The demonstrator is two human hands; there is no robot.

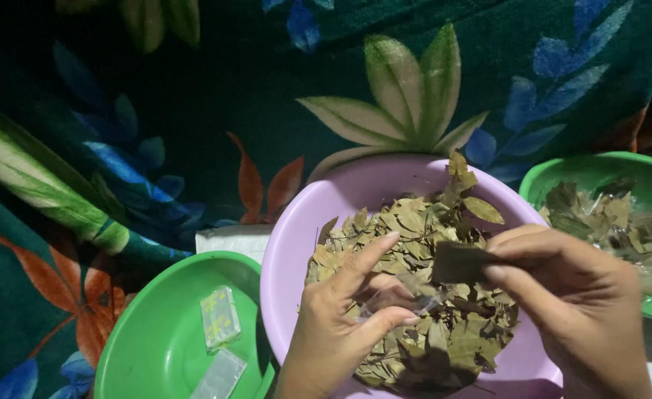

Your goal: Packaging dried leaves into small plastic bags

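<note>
A pale purple bowl (296, 229) in the middle is full of dry brown-green leaves (414, 222). Over it my left hand (340, 318) pinches a small clear plastic packet (396, 299) between thumb and fingers. My right hand (577, 303) holds a dark flat leaf (462, 262) by its edge, its tip pointing at the packet's mouth. Both hands hover just above the leaf pile.
A green bowl (156, 347) at the lower left holds two small filled clear packets (220, 318). Another green bowl (599, 166) at the right holds more dry leaves. Everything rests on a dark green blanket with a large leaf and flower pattern (407, 81).
</note>
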